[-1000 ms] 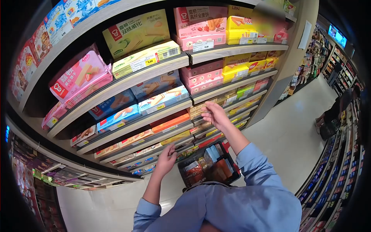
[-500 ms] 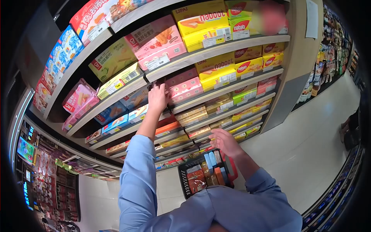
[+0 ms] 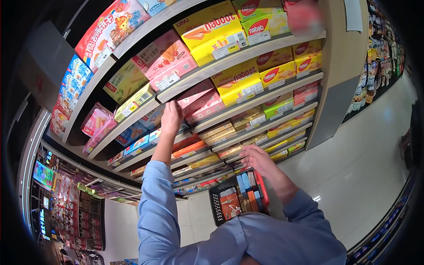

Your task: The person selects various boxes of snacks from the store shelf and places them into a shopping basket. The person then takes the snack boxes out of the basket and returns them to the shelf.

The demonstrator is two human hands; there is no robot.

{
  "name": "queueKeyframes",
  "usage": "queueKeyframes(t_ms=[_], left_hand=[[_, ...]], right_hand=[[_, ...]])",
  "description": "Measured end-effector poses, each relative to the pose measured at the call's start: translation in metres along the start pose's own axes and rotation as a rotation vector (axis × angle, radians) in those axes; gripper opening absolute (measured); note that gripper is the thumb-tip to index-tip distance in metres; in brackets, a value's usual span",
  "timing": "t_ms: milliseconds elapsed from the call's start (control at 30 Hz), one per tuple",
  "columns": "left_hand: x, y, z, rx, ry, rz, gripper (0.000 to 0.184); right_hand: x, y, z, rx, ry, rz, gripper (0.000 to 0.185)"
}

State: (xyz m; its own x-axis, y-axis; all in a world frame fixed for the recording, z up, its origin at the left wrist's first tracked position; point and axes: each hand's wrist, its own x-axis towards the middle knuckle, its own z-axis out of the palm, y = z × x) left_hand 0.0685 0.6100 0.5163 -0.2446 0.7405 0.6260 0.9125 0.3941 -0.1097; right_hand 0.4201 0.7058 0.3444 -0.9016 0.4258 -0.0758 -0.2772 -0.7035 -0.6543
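The pink box [image 3: 193,94] sits at the left end of its row on a middle shelf [image 3: 231,112], slightly tilted, a second pink box [image 3: 206,107] just in front of and below it. The left hand [image 3: 171,119] is at the pink box's left end, its fingers bunched close together at the edge; whether they pinch it or merely touch it, I cannot tell. To the right of the pink box stand yellow boxes [image 3: 237,84] marked "naboot", and further right, nabati boxes [image 3: 278,75].

On the shelf above the pink box are a large pink carton [image 3: 165,57], a green carton [image 3: 126,81] to its left and more yellow cartons [image 3: 211,33] up and to the right. Below the pink box come gold boxes [image 3: 218,132] and, down and slightly left, an orange box [image 3: 190,148]. Blue boxes [image 3: 132,134] lie lower left of it.

The right hand [image 3: 260,161] is well below and right of the pink box, raised in the air with fingers parted and loosely curled. Beneath that hand, also below the pink box, is a black basket [image 3: 215,207] with a red handle [image 3: 264,189], holding a red packet [image 3: 230,204], blue packs [image 3: 243,181] and other goods. Far right of the pink box are a shelf post [image 3: 336,66] and pale floor [image 3: 353,161].
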Motion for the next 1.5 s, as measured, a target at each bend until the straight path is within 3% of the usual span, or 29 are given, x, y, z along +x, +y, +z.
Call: queueKeyframes(t_ms=[67, 100, 233, 333, 400, 467, 567, 633, 667, 733, 800, 833, 933, 1067, 1333, 1433, 1500], left_hand=[[-0.009, 0.004, -0.012, -0.04, 0.101, 0.044, 0.046], [-0.019, 0.015, -0.034, -0.1, 0.019, 0.022, 0.053], [-0.067, 0.018, -0.06, -0.163, 0.046, 0.117, 0.061], [-0.124, 0.04, -0.082, -0.25, -0.024, 0.124, 0.062], [-0.161, 0.069, -0.1, -0.313, -0.068, 0.173, 0.064], [-0.203, 0.09, -0.106, -0.399, -0.21, 0.145, 0.062], [-0.244, 0.113, -0.11, -0.505, -0.212, 0.117, 0.064], [-0.259, 0.127, -0.125, -0.543, -0.223, 0.011, 0.076], [-0.262, 0.134, -0.129, -0.556, -0.218, -0.031, 0.082], [-0.281, 0.146, -0.123, -0.916, -0.125, -0.402, 0.075], [-0.294, 0.156, -0.11, -1.418, -0.019, -0.798, 0.067], [-0.295, 0.158, -0.108, -1.585, -0.099, -0.918, 0.057], [-0.307, 0.159, -0.109, -1.932, -0.187, -1.007, 0.055], [-0.302, 0.172, -0.11, -1.966, -0.158, -0.887, 0.058], [-0.307, 0.186, -0.103, -1.929, -0.209, -1.063, 0.057], [-0.301, 0.187, -0.108, -1.946, -0.154, -1.126, 0.053], [-0.29, 0.191, -0.119, -1.809, -0.091, -1.04, 0.053]], right_hand=[[0.009, 0.002, 0.002, 0.01, -0.012, 0.032, 0.024], [0.014, 0.004, 0.003, 0.023, -0.04, 0.051, 0.027], [0.028, 0.011, 0.011, 0.113, -0.095, 0.167, 0.042], [0.028, 0.009, 0.028, 0.233, -0.13, 0.273, 0.068], [0.02, -0.001, 0.039, 0.365, -0.267, 0.316, 0.076], [0.005, -0.003, 0.048, 0.398, -0.214, 0.274, 0.074], [-0.037, 0.011, 0.058, -0.222, 0.008, -0.089, 0.051], [-0.046, 0.009, 0.06, 0.039, -0.026, 0.097, 0.05], [-0.05, 0.02, 0.044, -0.002, -0.183, -0.019, 0.05], [-0.054, 0.024, 0.043, 0.119, -0.293, -0.01, 0.054], [-0.055, 0.018, 0.047, 0.429, -0.18, 0.238, 0.063], [-0.056, 0.021, 0.044, 0.359, -0.194, 0.182, 0.061], [-0.062, 0.023, 0.042, 0.205, -0.225, 0.06, 0.059], [-0.07, 0.012, 0.039, 0.169, -0.217, -0.021, 0.063], [-0.091, -0.009, 0.042, -0.035, -0.207, -0.026, 0.07], [-0.091, 0.001, 0.033, -0.005, -0.143, -0.005, 0.053], [-0.088, 0.008, 0.031, -0.139, -0.123, -0.019, 0.051]])
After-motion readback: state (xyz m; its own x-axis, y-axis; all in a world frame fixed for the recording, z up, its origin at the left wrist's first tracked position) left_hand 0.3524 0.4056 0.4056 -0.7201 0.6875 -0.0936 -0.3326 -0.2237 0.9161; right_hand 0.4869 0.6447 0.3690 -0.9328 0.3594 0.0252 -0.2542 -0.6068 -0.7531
